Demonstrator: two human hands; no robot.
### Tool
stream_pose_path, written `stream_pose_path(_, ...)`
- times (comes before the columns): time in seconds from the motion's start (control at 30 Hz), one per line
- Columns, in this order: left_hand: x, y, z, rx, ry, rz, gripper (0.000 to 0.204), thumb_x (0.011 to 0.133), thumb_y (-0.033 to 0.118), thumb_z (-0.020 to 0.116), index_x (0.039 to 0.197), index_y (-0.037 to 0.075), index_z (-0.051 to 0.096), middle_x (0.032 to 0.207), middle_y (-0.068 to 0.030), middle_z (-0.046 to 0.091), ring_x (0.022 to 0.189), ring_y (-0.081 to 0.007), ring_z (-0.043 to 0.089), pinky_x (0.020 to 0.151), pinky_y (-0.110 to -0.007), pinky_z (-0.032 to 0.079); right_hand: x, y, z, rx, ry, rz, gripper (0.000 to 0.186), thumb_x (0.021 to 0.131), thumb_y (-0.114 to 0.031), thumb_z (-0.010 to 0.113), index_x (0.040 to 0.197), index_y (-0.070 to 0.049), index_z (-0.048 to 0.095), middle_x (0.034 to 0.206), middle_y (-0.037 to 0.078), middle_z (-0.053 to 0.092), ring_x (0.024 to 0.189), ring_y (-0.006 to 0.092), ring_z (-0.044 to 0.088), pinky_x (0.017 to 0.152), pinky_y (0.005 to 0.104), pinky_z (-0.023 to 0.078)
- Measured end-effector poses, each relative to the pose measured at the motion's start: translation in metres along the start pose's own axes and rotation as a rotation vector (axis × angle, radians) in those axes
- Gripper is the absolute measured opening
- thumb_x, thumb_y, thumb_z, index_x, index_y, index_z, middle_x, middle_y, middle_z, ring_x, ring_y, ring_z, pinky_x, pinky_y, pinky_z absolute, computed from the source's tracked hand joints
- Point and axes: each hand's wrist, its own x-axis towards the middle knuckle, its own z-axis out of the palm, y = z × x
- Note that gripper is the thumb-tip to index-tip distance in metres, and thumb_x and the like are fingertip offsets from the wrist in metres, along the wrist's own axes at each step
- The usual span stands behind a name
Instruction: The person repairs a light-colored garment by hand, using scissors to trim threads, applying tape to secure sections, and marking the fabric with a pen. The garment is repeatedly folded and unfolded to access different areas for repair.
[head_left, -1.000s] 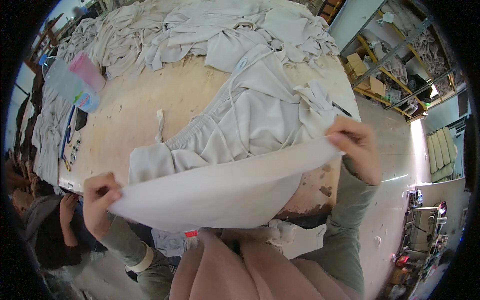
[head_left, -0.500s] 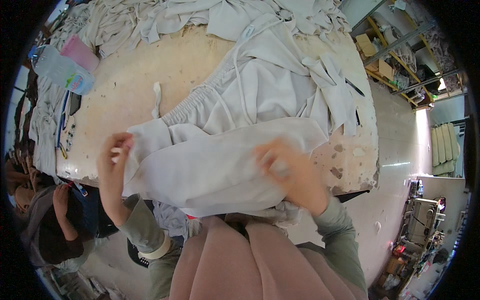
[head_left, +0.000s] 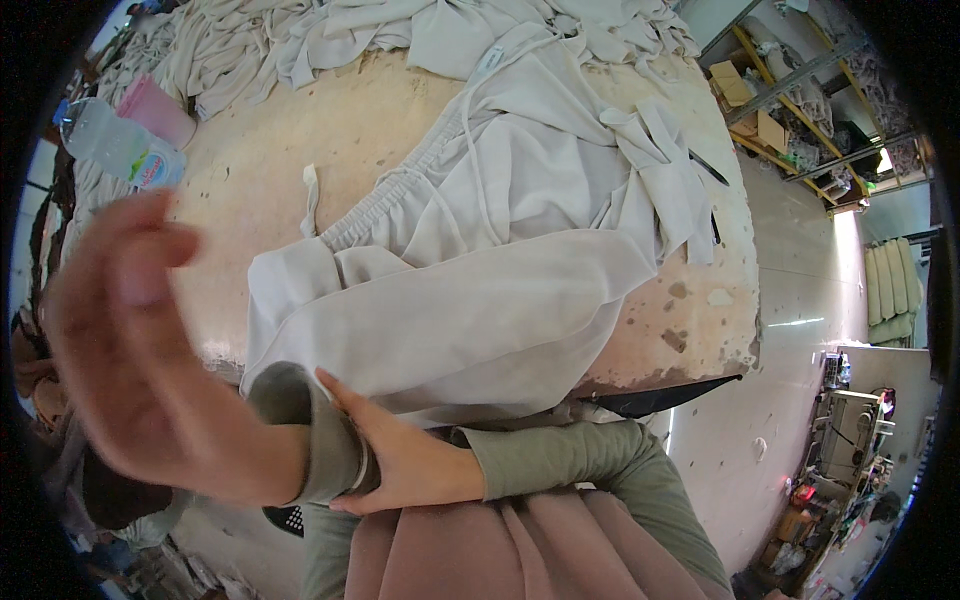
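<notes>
My left hand (head_left: pixel 140 350) is raised at the left, off the cloth, its fingers bent and smeared by motion; no object shows in it. Reaching across my lap, my right hand (head_left: pixel 410 455) grips the green-grey sleeve cuff (head_left: pixel 325 430) at my left wrist, thumb on the upper side. In front of both hands a pale off-white garment (head_left: pixel 450 310) lies on the table's near edge. A wide panel is folded across its near part, and a gathered elastic waistband (head_left: pixel 385 205) and a thin drawstring (head_left: pixel 478 170) show beyond.
The worn wooden table (head_left: pixel 270 150) bears a heap of similar pale cloth (head_left: pixel 350 30) along its far side. A plastic bottle (head_left: pixel 115 145) and a pink cup (head_left: pixel 155 110) are at the left. A dark pointed tool (head_left: pixel 708 168) lies by the right edge. Shelving (head_left: pixel 800 110) stands farther right.
My left hand has let go of the garment's left edge and risen up and left. My right hand has moved from the cloth across to the left sleeve cuff and taken hold of it.
</notes>
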Motion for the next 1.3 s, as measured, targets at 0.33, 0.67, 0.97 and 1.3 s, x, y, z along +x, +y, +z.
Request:
stream_pose_path(0.33,-0.065,-0.044,0.041,-0.782,-1.118,-0.004,0.033,0.080,0.001,0.053,0.112,0.000,0.060,0.118,-0.0140,0.056,0.113,-0.0312,0.052,0.098,-0.038,0.038,-0.009,0.002,-0.051,0.407,0.581,-0.259,0.112,0.074,-0.032,0.077,0.145,-0.009,-0.006,0.135,0.020,0.034,0.125,0.0305,0.041,0.105,0.0420,0.035)
stream_pose_path(0.67,-0.106,-0.025,0.034,-0.781,-1.040,-0.525,0.035,0.087,0.000,0.050,0.122,-0.001,0.046,0.109,-0.0125,0.055,0.104,-0.0269,0.050,0.095,-0.037,0.034,-0.020,-0.030,-0.113,-0.290,0.560,-0.312,0.079,0.078,-0.021,0.071,0.142,-0.015,0.026,0.140,0.017,0.033,0.121,0.0281,0.044,0.100,0.0413,0.038)
stream_pose_path(0.97,-0.121,-0.014,0.045,-0.476,-0.921,-0.152,0.031,0.087,0.005,0.057,0.115,-0.001,0.047,0.102,-0.0178,0.052,0.085,-0.0345,0.053,0.083,-0.038,0.041,-0.047,-0.049,-0.129,-1.025,0.694,-0.438,0.024,0.071,-0.002,0.074,0.093,-0.005,0.065,0.099,0.009,0.062,0.089,0.0241,0.060,0.081,0.0389,0.045)
stream_pose_path(1.3,-0.115,-0.001,0.066,-0.317,-0.777,0.062,0.033,0.082,0.009,0.061,0.115,0.010,0.055,0.072,-0.0015,0.055,0.063,-0.0151,0.054,0.062,-0.029,0.037,-0.093,-0.038,-0.107,-0.766,0.739,-0.555,0.025,0.073,0.005,0.073,0.090,-0.003,0.057,0.089,0.009,0.056,0.080,0.0234,0.061,0.070,0.0321,0.049)
